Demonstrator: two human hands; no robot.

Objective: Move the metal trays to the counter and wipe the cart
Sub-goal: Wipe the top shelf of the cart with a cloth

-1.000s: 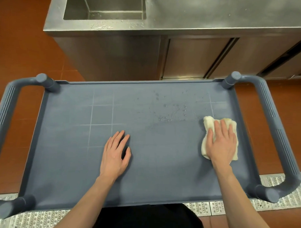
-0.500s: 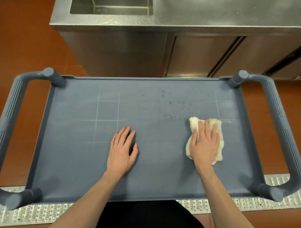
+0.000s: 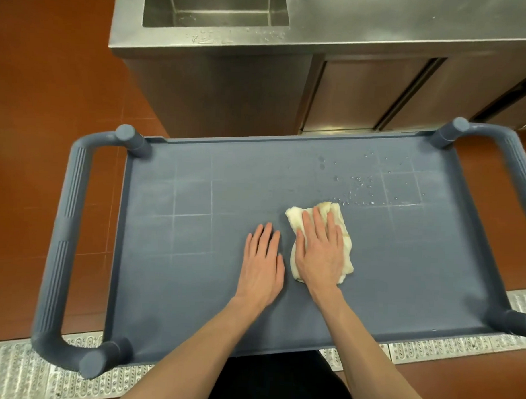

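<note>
A blue-grey plastic cart fills the middle of the view, its flat top shelf bare of trays. My right hand presses flat, fingers straight, on a crumpled cream cloth near the shelf's middle. My left hand rests flat on the shelf just left of the cloth, almost touching my right hand. Water droplets speckle the shelf at the far right, beyond the cloth. No metal trays are in view.
A stainless steel counter with a sunken sink basin stands just beyond the cart. Cart handles curve out at the left and right. Red floor lies around, with a metal drain grate along the near side.
My right hand has slid the cloth leftward from the shelf's right side to its middle, ending next to my left hand. My left hand stayed flat on the shelf.
</note>
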